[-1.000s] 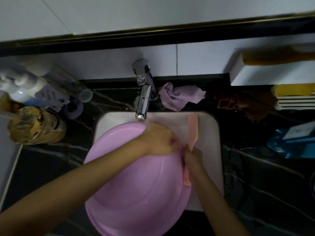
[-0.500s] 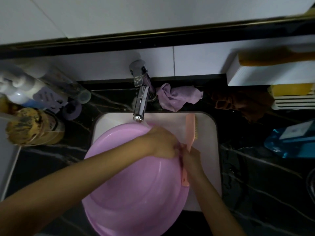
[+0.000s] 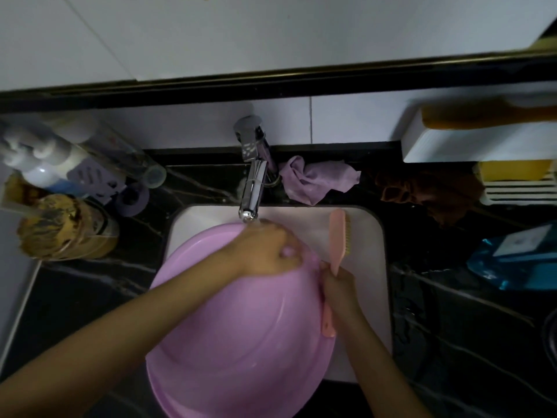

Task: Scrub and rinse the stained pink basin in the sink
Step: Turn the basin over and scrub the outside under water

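Pink basin [image 3: 241, 342] in the white sink [image 3: 380, 267], overhanging its near edge. Left hand [image 3: 265, 251] grips the basin's far rim, fingers curled over it, directly below the tap [image 3: 253, 188]; water appears to run, though the view is dim. Right hand [image 3: 339, 285], just beside the rim, grips a brush [image 3: 337, 236] by its handle, bristles facing right.

A dimly lit black marble countertop [image 3: 452, 327], veined in pale lines, is backed by a white tiled wall [image 3: 211, 34], which is crossed by a gold-edged dark ledge [image 3: 301, 89] and fitted with a white shelf [image 3: 482, 146].
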The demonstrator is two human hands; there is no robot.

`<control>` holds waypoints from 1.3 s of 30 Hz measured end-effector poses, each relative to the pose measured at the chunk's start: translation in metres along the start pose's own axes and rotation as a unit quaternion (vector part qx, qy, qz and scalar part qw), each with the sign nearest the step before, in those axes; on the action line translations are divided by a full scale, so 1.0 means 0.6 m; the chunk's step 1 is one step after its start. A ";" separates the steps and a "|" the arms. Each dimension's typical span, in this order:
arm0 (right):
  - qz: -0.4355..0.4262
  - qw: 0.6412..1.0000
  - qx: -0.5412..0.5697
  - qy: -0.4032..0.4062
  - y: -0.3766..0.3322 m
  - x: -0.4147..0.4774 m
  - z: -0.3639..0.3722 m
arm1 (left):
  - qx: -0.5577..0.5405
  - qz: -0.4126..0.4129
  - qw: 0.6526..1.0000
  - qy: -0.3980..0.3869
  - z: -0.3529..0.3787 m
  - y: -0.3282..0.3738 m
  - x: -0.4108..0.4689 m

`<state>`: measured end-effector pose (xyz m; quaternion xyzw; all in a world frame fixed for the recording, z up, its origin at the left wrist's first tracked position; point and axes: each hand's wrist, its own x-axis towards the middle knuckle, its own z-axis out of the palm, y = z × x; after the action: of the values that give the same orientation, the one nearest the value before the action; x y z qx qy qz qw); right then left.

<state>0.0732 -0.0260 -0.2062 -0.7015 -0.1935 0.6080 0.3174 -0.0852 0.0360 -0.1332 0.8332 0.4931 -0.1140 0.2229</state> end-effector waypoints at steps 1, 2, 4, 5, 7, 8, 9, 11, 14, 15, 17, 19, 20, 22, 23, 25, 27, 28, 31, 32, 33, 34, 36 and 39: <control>-0.001 1.000 0.002 -0.002 -0.002 0.000 -0.002 | -0.034 -0.074 0.997 -0.007 -0.003 -0.025 0.002; -0.001 1.000 0.001 -0.002 -0.001 -0.001 -0.004 | -0.053 -0.141 0.988 -0.023 -0.003 -0.042 0.002; 0.001 1.000 -0.009 -0.004 0.000 -0.002 -0.007 | -0.031 -0.172 0.984 -0.032 0.001 -0.051 0.009; 0.004 1.000 -0.010 -0.007 0.002 -0.002 -0.007 | -0.032 -0.145 0.988 -0.029 0.002 -0.039 0.010; 0.007 1.000 -0.008 -0.009 0.003 -0.001 -0.008 | -0.022 -0.005 1.000 0.018 0.008 -0.007 0.001; 0.010 1.000 -0.006 -0.013 0.004 0.000 -0.007 | -0.013 0.076 0.996 0.051 0.015 0.007 -0.008; 0.014 1.000 -0.002 -0.015 0.005 0.001 -0.006 | -0.004 0.139 0.988 0.070 0.022 0.016 -0.018; 0.025 0.999 0.011 -0.019 0.007 0.001 -0.011 | -0.005 0.196 0.976 0.090 0.031 0.017 -0.027; 0.076 0.991 0.059 -0.092 0.008 0.004 -0.026 | -0.059 0.153 0.983 0.079 0.031 -0.009 -0.020; 0.098 0.983 0.076 -0.132 0.006 0.004 -0.035 | -0.071 0.131 0.986 0.076 0.030 -0.017 -0.016; 0.113 0.974 0.042 -0.190 0.001 0.005 -0.057 | -0.065 0.104 0.990 0.072 0.032 -0.023 -0.007; 0.126 0.970 -0.011 -0.209 -0.005 -0.005 -0.083 | -0.048 0.087 0.993 0.069 0.033 -0.018 -0.004; 0.137 0.967 -0.015 -0.215 -0.003 -0.011 -0.095 | -0.046 0.076 0.993 0.079 0.031 -0.018 -0.004; 0.169 0.961 0.010 -0.217 0.009 -0.025 -0.114 | -0.052 0.054 0.991 0.115 0.028 -0.024 0.000; 0.186 0.957 0.025 -0.221 0.014 -0.036 -0.114 | -0.063 0.043 0.988 0.135 0.028 -0.028 0.001; 0.197 0.959 0.037 -0.200 0.035 -0.052 -0.108 | -0.086 0.018 0.983 0.164 0.029 -0.029 0.007; 0.173 0.974 0.064 -0.131 0.054 -0.057 -0.088 | -0.096 -0.044 0.985 0.139 0.023 -0.026 0.011; 0.155 0.981 0.075 -0.093 0.057 -0.058 -0.080 | -0.099 -0.079 0.985 0.121 0.021 -0.023 0.011; 0.112 0.991 0.067 -0.029 0.047 -0.057 -0.064 | -0.115 -0.120 0.979 0.115 0.023 -0.019 0.008; 0.101 0.993 0.056 -0.019 0.043 -0.054 -0.061 | -0.115 -0.118 0.978 0.129 0.021 -0.016 0.006; 0.093 0.994 0.047 -0.011 0.036 -0.051 -0.056 | -0.107 -0.113 0.977 0.144 0.021 -0.015 0.006; 0.084 0.996 0.033 -0.002 0.031 -0.050 -0.052 | -0.093 -0.102 0.979 0.152 0.026 -0.009 0.005; 0.062 0.998 0.016 0.007 0.020 -0.042 -0.039 | -0.049 -0.052 0.986 0.150 0.032 0.011 0.002; 0.044 0.999 0.002 0.017 0.014 -0.029 -0.024 | 0.003 0.052 0.993 0.104 0.040 0.027 -0.005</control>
<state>0.0829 -0.0466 -0.1982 -0.7188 -0.1560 0.6101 0.2946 -0.0720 0.0153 -0.1489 0.8657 0.4693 -0.0162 0.1736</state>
